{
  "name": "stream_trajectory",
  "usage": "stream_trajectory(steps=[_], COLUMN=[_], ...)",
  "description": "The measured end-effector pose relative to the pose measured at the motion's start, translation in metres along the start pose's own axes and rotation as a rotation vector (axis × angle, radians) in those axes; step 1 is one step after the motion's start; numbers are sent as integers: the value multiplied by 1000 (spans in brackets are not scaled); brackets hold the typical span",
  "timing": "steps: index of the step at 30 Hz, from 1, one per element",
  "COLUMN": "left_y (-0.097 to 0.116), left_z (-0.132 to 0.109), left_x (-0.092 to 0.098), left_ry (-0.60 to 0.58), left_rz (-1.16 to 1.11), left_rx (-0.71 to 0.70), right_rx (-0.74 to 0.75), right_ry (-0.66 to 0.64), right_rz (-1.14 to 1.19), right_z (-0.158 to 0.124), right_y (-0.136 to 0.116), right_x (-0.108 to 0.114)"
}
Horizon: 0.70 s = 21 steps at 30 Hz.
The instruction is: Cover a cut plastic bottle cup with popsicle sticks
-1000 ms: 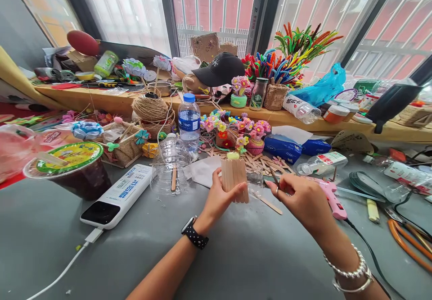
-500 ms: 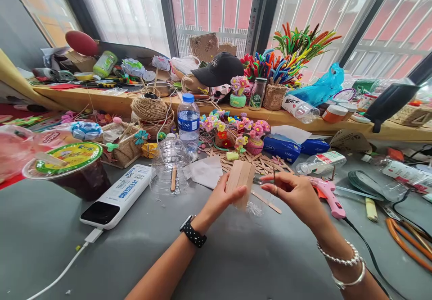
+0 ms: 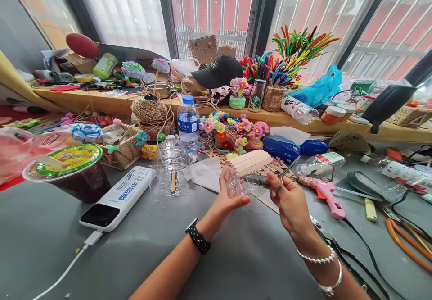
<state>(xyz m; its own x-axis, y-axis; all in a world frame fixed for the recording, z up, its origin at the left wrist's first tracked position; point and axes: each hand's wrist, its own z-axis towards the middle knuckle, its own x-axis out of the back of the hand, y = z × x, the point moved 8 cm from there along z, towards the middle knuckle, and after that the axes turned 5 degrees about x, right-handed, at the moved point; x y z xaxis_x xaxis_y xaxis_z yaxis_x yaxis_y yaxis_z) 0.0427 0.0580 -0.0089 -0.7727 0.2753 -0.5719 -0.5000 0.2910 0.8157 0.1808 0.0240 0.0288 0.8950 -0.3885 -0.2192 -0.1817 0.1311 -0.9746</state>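
Note:
My left hand (image 3: 227, 205) grips a crumpled clear plastic piece (image 3: 234, 182), thumb and fingers wrapped round it. A flat panel of pale craft sticks (image 3: 251, 161) lies tilted on top of that piece. Just to the right, my right hand (image 3: 288, 196) is closed round a slim metal tool (image 3: 290, 166) whose tip points up and right; its exact kind is unclear. Behind both hands, many loose craft sticks (image 3: 216, 152) are scattered. One more stick (image 3: 266, 203) lies on the grey table between the hands.
A pink glue gun (image 3: 326, 192) lies right of my right hand. Left stand a cut clear bottle (image 3: 170, 167), a water bottle (image 3: 188, 126), a white power bank (image 3: 118, 198) and a lidded drink cup (image 3: 77, 178). Orange-handled tool (image 3: 405, 237) and cords lie at the right.
The stick panel has tipped from upright to nearly flat, exposing the clear plastic under it. My right hand has turned, and the metal tool now points up and right.

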Motion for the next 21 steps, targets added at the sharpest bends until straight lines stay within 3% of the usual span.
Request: stream_trajectory(steps=[8,13,17,21], left_y=[5,9,21,24], left_z=[-1,-4,-7,-5], left_x=[-5,-3,4,14], left_ry=[-55,-4,88,151], left_rz=[0,71,97,56], left_rx=[-43,-119,-210,-234], right_rx=[-108,-116,-22,35], right_ry=[-102,-181,-241,-215], right_rz=[178,144,91,-36], right_z=[-20,-28,-24,-13], right_y=[3,11,6,1], right_x=[-26,-37,-37,-22])
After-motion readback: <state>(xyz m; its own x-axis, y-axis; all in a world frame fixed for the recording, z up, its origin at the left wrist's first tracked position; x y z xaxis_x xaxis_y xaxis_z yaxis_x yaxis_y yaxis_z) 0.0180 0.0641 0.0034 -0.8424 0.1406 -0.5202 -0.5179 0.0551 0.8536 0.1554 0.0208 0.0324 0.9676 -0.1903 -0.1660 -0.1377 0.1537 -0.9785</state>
